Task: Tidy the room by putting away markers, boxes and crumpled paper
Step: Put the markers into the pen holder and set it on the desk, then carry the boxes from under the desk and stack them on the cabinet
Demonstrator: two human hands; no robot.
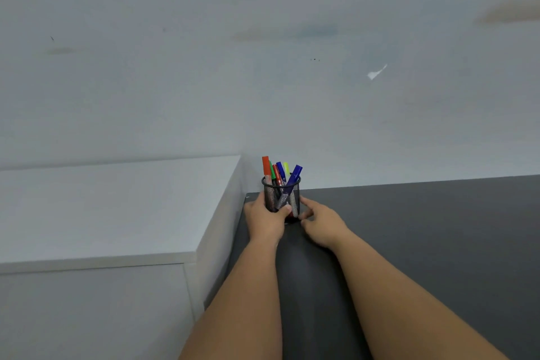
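A black mesh pen cup (287, 194) stands at the far left corner of a dark grey table (423, 242), close to the wall. Several markers (280, 172) stick out of it: orange, green, red, blue, yellow and a dark blue one leaning right. My left hand (264, 219) is wrapped around the cup's left side, thumb across its front. My right hand (320, 223) rests on the table at the cup's right base, fingertips touching it, fingers loosely curled with nothing in them.
A white cabinet (117, 207) stands against the table's left edge, its top slightly higher than the table. A pale wall (263, 67) with a few smudges and a chipped spot rises right behind both.
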